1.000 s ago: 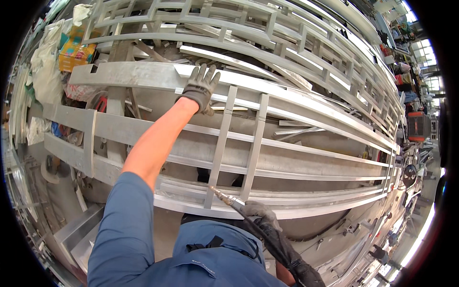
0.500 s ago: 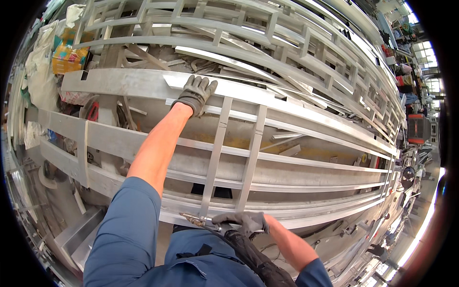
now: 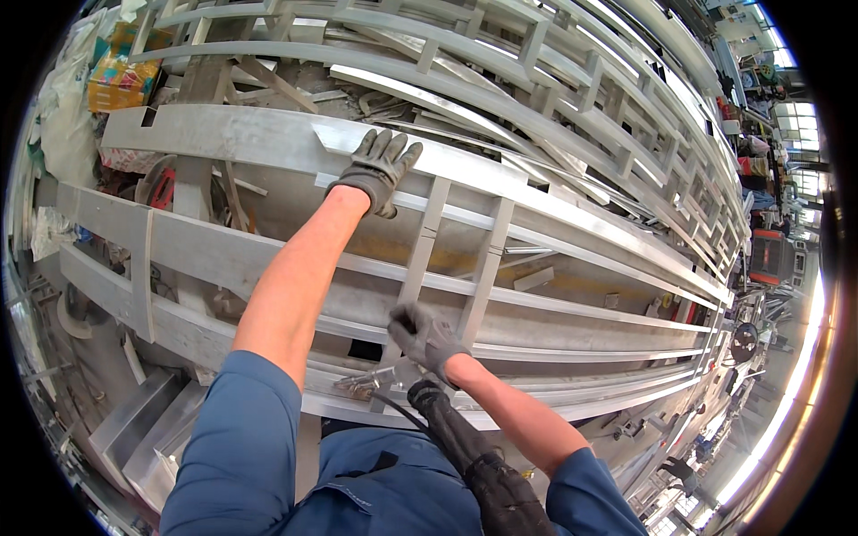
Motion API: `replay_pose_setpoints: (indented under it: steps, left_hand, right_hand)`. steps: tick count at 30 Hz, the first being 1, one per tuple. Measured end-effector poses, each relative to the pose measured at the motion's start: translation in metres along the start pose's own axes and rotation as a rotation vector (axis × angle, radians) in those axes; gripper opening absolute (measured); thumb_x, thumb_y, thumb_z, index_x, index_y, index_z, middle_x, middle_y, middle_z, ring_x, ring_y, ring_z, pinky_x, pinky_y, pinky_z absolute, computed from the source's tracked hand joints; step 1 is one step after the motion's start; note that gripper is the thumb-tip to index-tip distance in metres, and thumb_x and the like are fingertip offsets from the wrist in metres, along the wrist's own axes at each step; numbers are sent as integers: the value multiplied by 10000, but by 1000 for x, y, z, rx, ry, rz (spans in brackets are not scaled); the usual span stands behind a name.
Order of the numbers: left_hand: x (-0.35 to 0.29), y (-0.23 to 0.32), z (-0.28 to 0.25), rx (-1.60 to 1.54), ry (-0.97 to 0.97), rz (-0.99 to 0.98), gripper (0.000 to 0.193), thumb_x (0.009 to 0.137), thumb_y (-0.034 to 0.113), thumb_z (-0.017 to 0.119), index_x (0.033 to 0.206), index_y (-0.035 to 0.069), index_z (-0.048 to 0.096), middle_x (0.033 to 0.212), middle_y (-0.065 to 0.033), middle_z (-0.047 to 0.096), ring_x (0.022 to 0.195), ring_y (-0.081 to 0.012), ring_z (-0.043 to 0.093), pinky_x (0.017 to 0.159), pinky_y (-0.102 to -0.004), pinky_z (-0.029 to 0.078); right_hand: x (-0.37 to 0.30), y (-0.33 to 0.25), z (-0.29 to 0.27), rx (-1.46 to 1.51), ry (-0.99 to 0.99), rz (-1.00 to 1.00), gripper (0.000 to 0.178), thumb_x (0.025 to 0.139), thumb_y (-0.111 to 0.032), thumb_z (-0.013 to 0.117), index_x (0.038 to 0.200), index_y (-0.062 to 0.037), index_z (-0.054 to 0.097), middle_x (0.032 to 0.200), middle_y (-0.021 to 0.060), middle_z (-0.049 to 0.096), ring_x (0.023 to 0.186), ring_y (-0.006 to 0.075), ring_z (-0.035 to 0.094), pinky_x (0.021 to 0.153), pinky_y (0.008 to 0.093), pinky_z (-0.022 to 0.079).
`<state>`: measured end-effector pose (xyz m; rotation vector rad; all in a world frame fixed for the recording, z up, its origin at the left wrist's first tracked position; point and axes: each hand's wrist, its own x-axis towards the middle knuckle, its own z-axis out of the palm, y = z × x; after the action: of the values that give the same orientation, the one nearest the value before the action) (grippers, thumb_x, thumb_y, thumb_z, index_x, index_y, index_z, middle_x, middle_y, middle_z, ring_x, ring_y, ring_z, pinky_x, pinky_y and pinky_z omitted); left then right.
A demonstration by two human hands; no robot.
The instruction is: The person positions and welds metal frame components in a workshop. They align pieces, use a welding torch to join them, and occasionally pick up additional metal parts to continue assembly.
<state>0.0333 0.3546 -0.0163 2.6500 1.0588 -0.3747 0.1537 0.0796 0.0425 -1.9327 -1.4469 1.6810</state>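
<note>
My L hand [image 3: 377, 170] is spread flat on the metal bar [image 3: 456, 170], upper ctr, prob. bracing me. R hand [image 3: 425, 341], blurred mid-frame, is by the torch [image 3: 389, 374], lower ctr, pointed left, prob. for safety; can't tell if gripped.

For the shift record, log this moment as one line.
gloved left hand spread on metal rail | gloved right hand over welding torch, grip unclear | crossbars right of left hand
</note>
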Motion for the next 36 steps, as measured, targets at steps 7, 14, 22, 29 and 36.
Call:
replay_pose_setpoints:
  steps: [7,14,22,29,36]
  left_hand:
    - [0,-5,-17,-104,-45,11,1270,639,504,897,1680,165,253,1692,-175,304,1591,-400,213,1327,-508,124]
    - [5,-15,-2,-238,47,24,1100,735,496,861,1662,218,338,1654,-163,378,1562,-386,273,1313,-517,157]
    - [7,-3,3,-180,147,-27,942,784,505,808,1610,238,444,1506,-140,523,1437,-341,427,1241,-490,262]
    - [21,16,-10,-126,103,-201,832,837,579,735,1572,270,497,1439,-132,571,1381,-324,479,1208,-503,260]
    - [23,18,-9,-195,54,-236,831,825,608,747,1552,282,512,1501,-113,534,1467,-308,406,1272,-538,165]
  right_hand:
    - [84,-9,-48,-449,508,159,676,915,-525,707,1272,43,622,1168,274,710,1093,443,695,964,509,548]
    - [132,-4,-35,-332,264,315,847,916,-541,679,1411,115,473,1210,338,698,1166,472,683,998,511,539]
    - [121,-30,-40,-219,212,379,629,987,-407,617,1345,79,442,1167,316,711,1134,472,698,973,518,534]
    - [131,-9,-40,-207,222,316,742,926,-461,656,1355,117,474,1171,373,688,1128,502,685,973,533,536]
    - [131,-3,-40,-155,234,288,732,925,-447,652,1359,112,465,1161,380,685,1113,513,682,961,544,531]
